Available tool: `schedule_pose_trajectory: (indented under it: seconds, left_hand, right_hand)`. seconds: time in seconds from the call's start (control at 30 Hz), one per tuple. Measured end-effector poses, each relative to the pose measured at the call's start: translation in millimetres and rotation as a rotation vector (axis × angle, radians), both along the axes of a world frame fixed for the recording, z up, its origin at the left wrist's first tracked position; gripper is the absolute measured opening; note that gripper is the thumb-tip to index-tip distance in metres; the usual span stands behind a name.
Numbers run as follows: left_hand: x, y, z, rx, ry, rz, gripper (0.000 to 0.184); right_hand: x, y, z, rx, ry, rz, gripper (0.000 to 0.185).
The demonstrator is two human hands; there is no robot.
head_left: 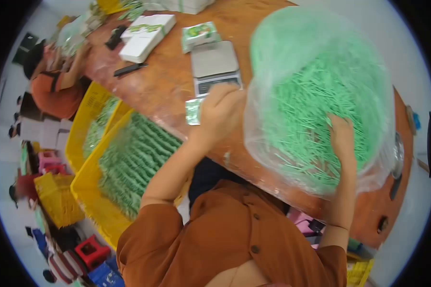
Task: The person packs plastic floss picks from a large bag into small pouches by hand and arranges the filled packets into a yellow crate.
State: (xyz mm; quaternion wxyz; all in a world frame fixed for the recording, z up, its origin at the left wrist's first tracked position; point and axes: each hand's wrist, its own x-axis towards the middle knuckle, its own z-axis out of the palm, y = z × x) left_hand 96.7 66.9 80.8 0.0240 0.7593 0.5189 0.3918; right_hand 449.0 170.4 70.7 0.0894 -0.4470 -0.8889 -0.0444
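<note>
A large clear plastic bag, its mouth spread wide, holds a heap of thin light-green sticks. My right hand reaches into the heap, fingers bent and closed around a few sticks at the fingertips. My left hand is curled closed in front of a digital scale with a bare metal plate. Beside that hand is a small green-and-white packet; whether the hand grips it or it lies on the table, I cannot tell. What the left fingers enclose is hidden.
Yellow crates of green packets stand left of the brown table. White boxes, a green-and-white pack and a black-handled knife lie beyond. A co-worker sits at far left. Red stools stand on the floor.
</note>
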Motion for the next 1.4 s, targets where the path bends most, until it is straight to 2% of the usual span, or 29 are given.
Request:
schedule_pose_trajectory:
  seconds: [0.03,0.07,0.1,0.17,0.27,0.33,0.4,0.47,0.5,0.57,0.6,0.63,0.67,0.7,0.73,0.77,0.8,0.83,0.9,0.97,1.0,1.07,1.1,1.17,1.2,1.23,1.3,1.33,1.4]
  left_hand:
    - [-31,-22,-11,0.012,0.180,0.099,0.044]
    - [-43,-35,-14,0.010,0.190,0.103,0.044]
    - [-49,-47,-17,0.029,0.471,0.132,0.040]
    - [-55,-55,-33,0.037,0.742,0.154,0.036]
    - [-65,-40,-62,0.194,0.762,0.009,0.025]
    - [-75,-46,-77,0.001,0.565,-0.035,0.024]
    - [-81,-52,-79,0.013,0.523,-0.079,0.009]
    - [-80,-53,-82,-0.160,0.370,-0.059,0.013]
    - [-70,-50,-68,-0.005,0.321,-0.014,0.024]
    - [-75,-46,-81,-0.009,0.291,0.031,0.025]
    - [-75,-41,-85,-0.007,0.279,0.039,0.022]
    - [-70,-36,-84,-0.005,0.280,0.025,0.022]
    - [-57,-32,-72,0.002,0.093,0.038,0.021]
    - [-39,-30,-59,0.004,-0.097,0.062,0.021]
    - [-4,-21,-42,0.071,-0.164,-0.032,0.021]
    - [26,-17,-44,-0.047,-0.170,-0.096,0.019]
    - [64,-11,-36,-0.060,-0.315,-0.196,0.019]
    - [92,-1,-36,-0.287,-0.404,-0.330,0.021]
    - [127,9,-61,-0.450,-0.506,-0.344,0.023]
    - [133,13,-69,-0.462,-0.516,-0.366,0.024]
    - [135,11,-72,-0.463,-0.532,-0.369,0.025]
    - [138,9,-75,-0.530,-0.619,-0.355,0.024]
    - [138,10,-75,-0.582,-0.711,-0.345,0.024]
    - [138,7,-89,-0.548,-0.697,-0.321,0.021]
    - [138,12,-87,-0.513,-0.710,-0.296,0.018]
    - [137,18,-82,-0.479,-0.702,-0.301,0.018]
    - [135,8,-74,-0.647,-0.835,-0.308,0.019]
    - [134,3,-75,-0.659,-0.838,-0.297,0.019]
    - [134,9,-72,-0.638,-0.952,-0.335,0.020]
  right_hand:
    - [-10,-1,-4,-0.009,0.028,0.017,0.028]
    - [-14,-4,-2,0.028,0.132,0.029,0.026]
    - [-17,-6,2,0.061,0.223,0.038,0.025]
    - [-32,-9,9,-0.026,0.285,-0.010,0.022]
    - [-47,-24,16,-0.177,0.356,-0.152,0.017]
    - [-49,-30,23,-0.236,0.343,-0.259,0.017]
    - [-45,-39,18,-0.389,0.866,-0.250,0.018]
    - [-45,-42,12,-0.677,0.989,-0.536,0.022]
    - [-42,-41,3,-0.786,1.094,-0.536,0.020]
    - [-36,-39,-4,-0.873,1.178,-0.283,0.018]
    - [-34,-39,-7,-0.854,1.183,-0.304,0.018]
    - [-34,-38,-11,-0.724,1.079,-0.241,0.019]
    - [-34,-37,-13,-0.601,0.970,-0.173,0.020]
    - [-33,-37,-14,-0.611,0.965,-0.170,0.020]
    - [-33,-37,-11,-0.592,1.067,-0.216,0.019]
    - [-35,-40,-14,-0.586,1.172,-0.265,0.019]
    - [-30,-37,-18,-0.618,1.166,-0.258,0.019]
    - [-18,-30,-21,-0.982,1.485,-0.119,0.018]
    - [-12,-32,-22,-1.341,1.809,0.024,0.017]
    - [-21,-41,-13,-1.088,1.444,-0.115,0.015]
    - [-24,-45,-3,-1.094,1.454,-0.126,0.015]
    - [-34,-49,17,-0.795,1.425,0.003,0.032]
    - [-43,-51,15,-0.791,1.443,0.014,0.032]
    - [-57,-54,10,-0.850,1.171,-0.027,0.034]
    - [-57,-51,-2,-1.056,1.084,0.008,0.040]
    - [-49,-45,-4,-1.029,1.081,0.033,0.040]
    - [-45,-49,0,-0.867,1.021,0.099,0.043]
    - [-42,-51,7,-0.863,1.261,0.016,0.033]
    - [-30,-51,9,-0.843,1.292,-0.025,0.028]
